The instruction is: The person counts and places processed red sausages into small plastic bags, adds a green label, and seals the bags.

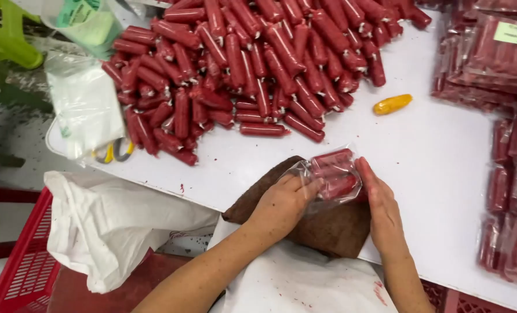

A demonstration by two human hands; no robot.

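A clear plastic bag [331, 174] holding a few red sausages rests on a brown cloth [334, 229] at the near edge of the white table [432, 168]. My left hand [281, 203] grips the bag's left side, fingers closed on the plastic. Against the bag's right side presses my right hand [380, 208], fingers straight and together. A big heap of loose red sausages [252, 64] lies farther back on the table.
Packed bags of red sausages [510, 156] are stacked along the right. A single yellow sausage [392, 104] lies alone. A clear bag of white material [84, 104] covers yellow-handled scissors [115, 152] at left. A red crate [24, 266] with white cloth [108, 226] stands lower left.
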